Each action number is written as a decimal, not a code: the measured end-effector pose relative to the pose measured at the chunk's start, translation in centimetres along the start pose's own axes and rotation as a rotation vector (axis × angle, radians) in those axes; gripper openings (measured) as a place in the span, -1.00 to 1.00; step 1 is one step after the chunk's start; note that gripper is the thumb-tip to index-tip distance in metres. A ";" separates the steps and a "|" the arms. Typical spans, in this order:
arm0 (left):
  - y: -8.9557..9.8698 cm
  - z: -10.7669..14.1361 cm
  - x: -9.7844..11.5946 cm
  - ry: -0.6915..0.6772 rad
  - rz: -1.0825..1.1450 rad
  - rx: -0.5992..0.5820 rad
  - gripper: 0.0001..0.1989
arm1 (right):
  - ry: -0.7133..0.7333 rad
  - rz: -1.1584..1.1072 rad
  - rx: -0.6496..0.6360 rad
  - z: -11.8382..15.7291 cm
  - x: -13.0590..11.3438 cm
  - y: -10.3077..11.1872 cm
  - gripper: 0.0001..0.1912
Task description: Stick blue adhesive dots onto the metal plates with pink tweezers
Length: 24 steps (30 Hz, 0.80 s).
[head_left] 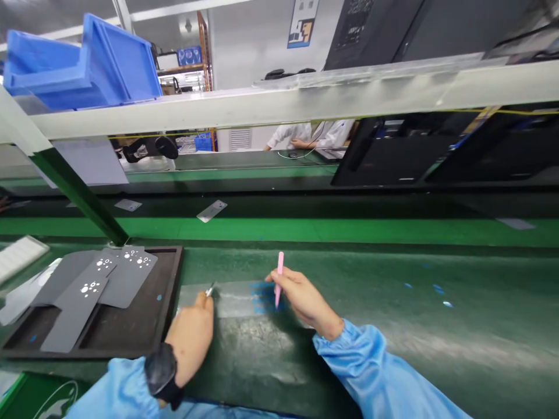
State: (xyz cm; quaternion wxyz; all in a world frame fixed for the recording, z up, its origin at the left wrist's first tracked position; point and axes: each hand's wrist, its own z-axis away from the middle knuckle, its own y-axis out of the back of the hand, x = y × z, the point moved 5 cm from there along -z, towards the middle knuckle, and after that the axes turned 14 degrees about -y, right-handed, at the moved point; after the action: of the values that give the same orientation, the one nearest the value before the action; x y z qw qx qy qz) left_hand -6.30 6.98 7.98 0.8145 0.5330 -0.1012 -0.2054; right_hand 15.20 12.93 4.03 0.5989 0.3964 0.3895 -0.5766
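A clear plastic sheet (233,301) with rows of small blue pieces (261,298) at its right end lies on the green table. Pinched in my right hand (305,297) is a pink pen-like tool (280,270), upright, its lower tip over the blue pieces. At the sheet's left end, my left hand (192,329) is closed around a small, light-coloured object (210,290) too small to name. A black watch (161,372) is on the left wrist.
Left, a dark tray (126,331) holds grey plates (78,314) with holes. A green post (78,192) rises behind it. Blue bins (109,64) sit on the overhead shelf (262,107). Small blue bits (438,288) lie right. A person in white (327,134) is across.
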 end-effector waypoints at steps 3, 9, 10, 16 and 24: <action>-2.2 -1.1 3.5 -0.017 0.049 -0.064 -0.42 | -0.028 0.107 0.005 -1.2 1.1 -1.3 -0.61; -3.8 -1.4 4.0 -0.084 0.188 0.102 -0.45 | -0.100 0.171 -0.050 -3.5 1.1 -2.3 -0.83; -3.9 -1.6 3.5 -0.122 0.219 0.179 -0.49 | -0.101 0.181 -0.054 -3.8 0.9 -2.3 -0.87; -6.1 -3.4 0.5 -0.187 0.350 0.447 -0.57 | -0.162 0.175 -0.051 -5.1 1.6 -2.0 -0.88; -7.2 -3.2 0.8 -0.229 0.382 0.612 -0.63 | -0.179 0.208 -0.031 -5.2 2.0 -1.6 -0.87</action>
State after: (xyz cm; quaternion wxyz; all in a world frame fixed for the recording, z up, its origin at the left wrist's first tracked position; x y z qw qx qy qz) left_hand -6.00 6.78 0.03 0.6248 0.6966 -0.3458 -0.0686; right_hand 13.57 16.99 0.17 0.6937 0.3725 0.3003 -0.5384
